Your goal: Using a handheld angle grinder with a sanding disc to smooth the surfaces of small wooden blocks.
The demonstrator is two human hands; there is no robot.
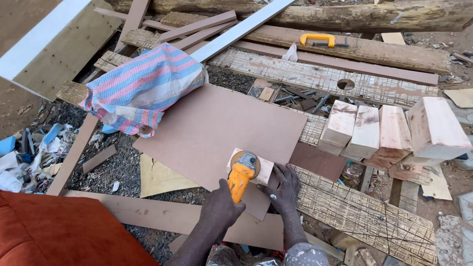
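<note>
The small pale wood block [263, 170], lower centre of the frame, lies on a brown fibreboard sheet [217, 128] under the sanding disc of a yellow angle grinder [241, 177]. The left hand [221, 207] is clamped on the grinder's body; the right hand [283, 189] presses flat, pinning the block. Sanding well calls for fingers kept off the disc and light, even pressure. More blocks [394, 130] stand right of centre.

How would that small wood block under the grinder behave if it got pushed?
The wood block looks solid and stiff, so it should not flex. It rests flat on a smooth brown board, so it could slide; the right hand braces it. Squared faces make rolling unlikely.
</note>
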